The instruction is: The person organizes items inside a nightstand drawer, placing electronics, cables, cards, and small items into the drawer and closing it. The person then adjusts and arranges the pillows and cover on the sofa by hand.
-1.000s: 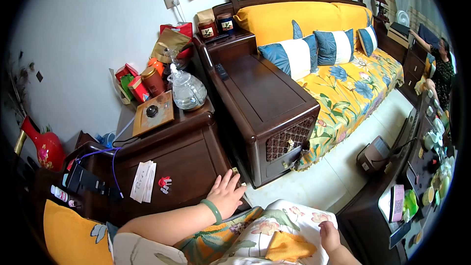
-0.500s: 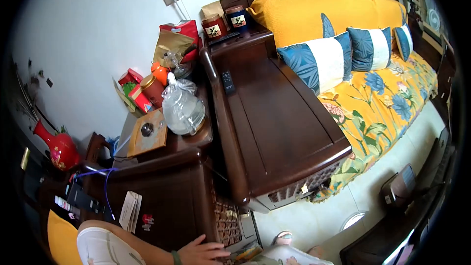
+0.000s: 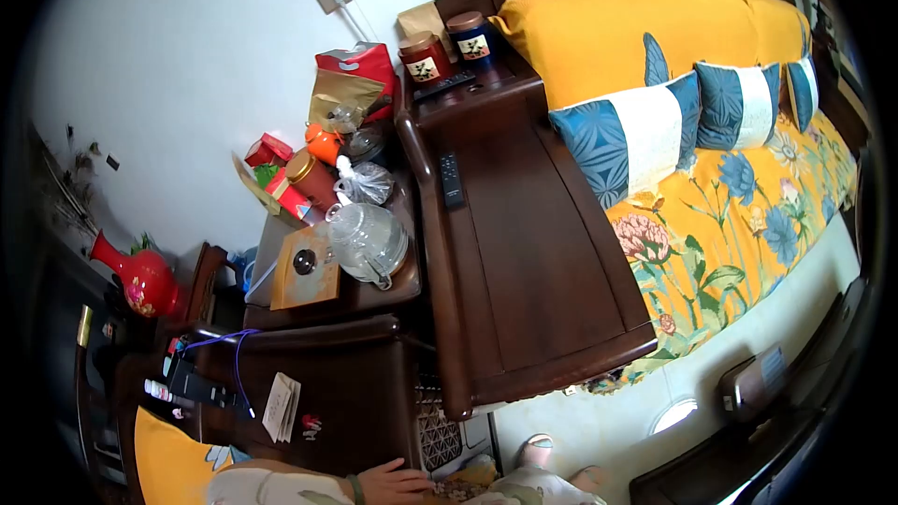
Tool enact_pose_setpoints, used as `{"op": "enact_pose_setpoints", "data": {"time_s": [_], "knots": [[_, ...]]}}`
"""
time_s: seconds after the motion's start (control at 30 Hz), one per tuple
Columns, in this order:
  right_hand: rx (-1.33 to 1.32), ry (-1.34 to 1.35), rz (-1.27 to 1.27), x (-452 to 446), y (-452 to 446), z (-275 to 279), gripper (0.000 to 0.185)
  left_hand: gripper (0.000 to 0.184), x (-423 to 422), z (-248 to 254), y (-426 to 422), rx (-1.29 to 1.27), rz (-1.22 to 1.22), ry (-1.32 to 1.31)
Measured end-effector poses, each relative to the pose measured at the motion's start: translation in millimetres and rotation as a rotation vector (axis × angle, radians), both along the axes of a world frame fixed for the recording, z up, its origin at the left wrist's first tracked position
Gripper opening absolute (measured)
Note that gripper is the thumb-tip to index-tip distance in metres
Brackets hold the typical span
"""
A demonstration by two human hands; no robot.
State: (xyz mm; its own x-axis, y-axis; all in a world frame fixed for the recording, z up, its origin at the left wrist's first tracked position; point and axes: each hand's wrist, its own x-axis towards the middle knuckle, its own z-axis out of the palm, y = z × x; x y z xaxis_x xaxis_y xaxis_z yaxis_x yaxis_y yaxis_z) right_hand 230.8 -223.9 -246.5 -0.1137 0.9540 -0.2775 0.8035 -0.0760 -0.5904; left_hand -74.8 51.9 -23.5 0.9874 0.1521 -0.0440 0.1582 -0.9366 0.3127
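My left hand [image 3: 393,484] lies at the bottom edge of the view, back up, fingers stretched out and a little spread. A green bangle circles its wrist. No held thing shows. Pale floral clothing [image 3: 543,484] is just right of the fingers, above a sandalled foot [image 3: 536,452]. Beyond the hand is a dark wooden side surface [image 3: 360,393] with a folded paper card [image 3: 281,407], a small red item [image 3: 311,425] and a purple cable [image 3: 239,374]. My right hand is out of view.
A dark wooden table [image 3: 547,290] carries a remote control [image 3: 452,180]. Left of it are a clear glass jar [image 3: 367,241], a wooden board [image 3: 304,281] and tea canisters [image 3: 472,42]. A yellow sofa [image 3: 608,37] with cushions stands right; a red vase [image 3: 145,282] stands left.
The view has shifted, so the furniture appears slightly farther right. The glass jar appears tilted differently. My left hand keeps about the same place, with more sleeve showing along the arm.
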Motion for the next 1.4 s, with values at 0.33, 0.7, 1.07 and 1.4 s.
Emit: {"op": "enact_pose_setpoints", "data": {"time_s": [0.33, 0.7, 1.07, 1.4], "knots": [[-0.494, 0.528, -0.313, -3.7, 7.9, 145.4, 0.038, 0.031, -5.8, -18.4, -21.2, 0.063, 0.075, 0.332], [-0.25, 0.656, -0.563, 35.5, 44.2, 310.8, 0.035, 0.022, 179.5, 26.3, -103.3, -0.872, 0.138, 0.364], [-0.24, 0.666, -0.623, 72.2, -23.7, 317.9, 0.031, 0.02, 88.5, 122.6, -108.0, -0.538, 0.54, 0.259], [-0.424, 0.6, -0.655, 69.0, -45.6, 350.3, 0.029, 0.01, 106.4, 126.4, -124.7, -0.515, 0.443, 0.03]]}}
